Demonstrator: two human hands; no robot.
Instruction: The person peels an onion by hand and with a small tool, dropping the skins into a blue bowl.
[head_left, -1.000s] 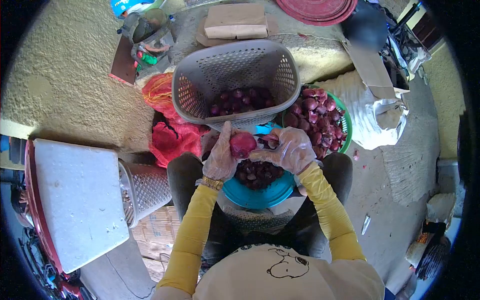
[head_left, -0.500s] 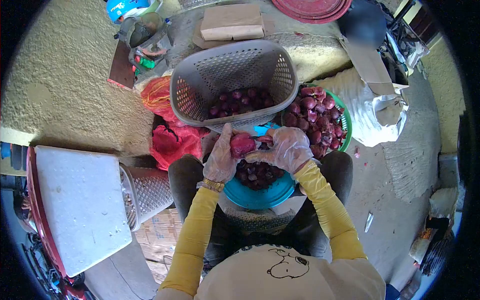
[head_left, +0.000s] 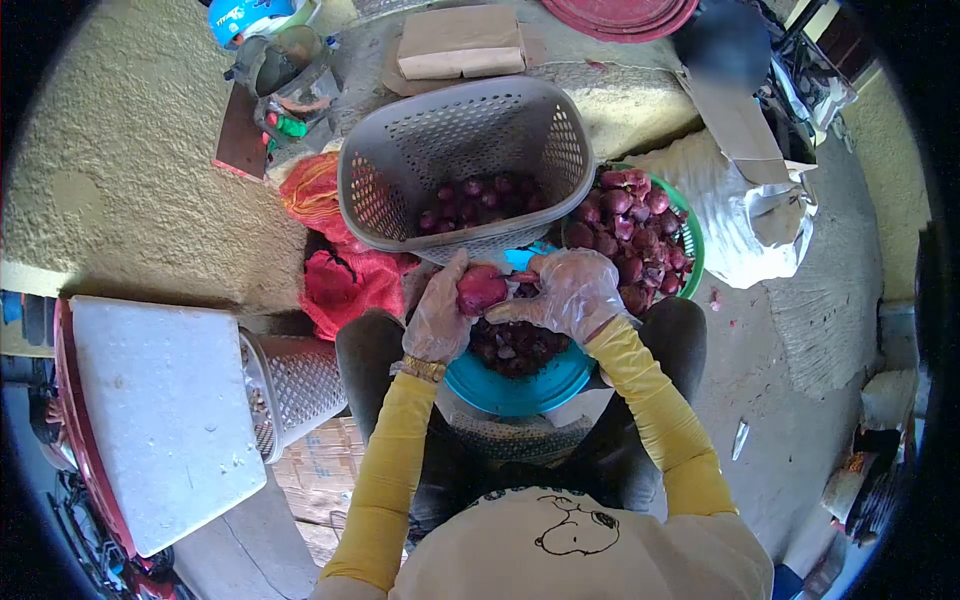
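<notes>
A red onion [head_left: 481, 290] is held in my left hand [head_left: 438, 315], which wears a clear plastic glove. My right hand [head_left: 575, 297], gloved the same way, is at the onion's right side, its fingers closed on something I cannot make out. Both hands are over a blue basin [head_left: 520, 395] that holds dark onion skins. Beyond them stands a grey perforated basket [head_left: 465, 140] with several onions in its bottom. A green basket [head_left: 692, 240] full of red onions and loose skins is to the right of it.
A red mesh bag [head_left: 352, 285] lies left of the grey basket. At the left are a white foam lid [head_left: 165, 420] and another perforated basket [head_left: 305, 380]. A white sack [head_left: 745, 235] is at the right, and a cardboard piece [head_left: 460, 43] lies at the back.
The onion and both hands have shifted very slightly to the left. The hold on the onion looks the same.
</notes>
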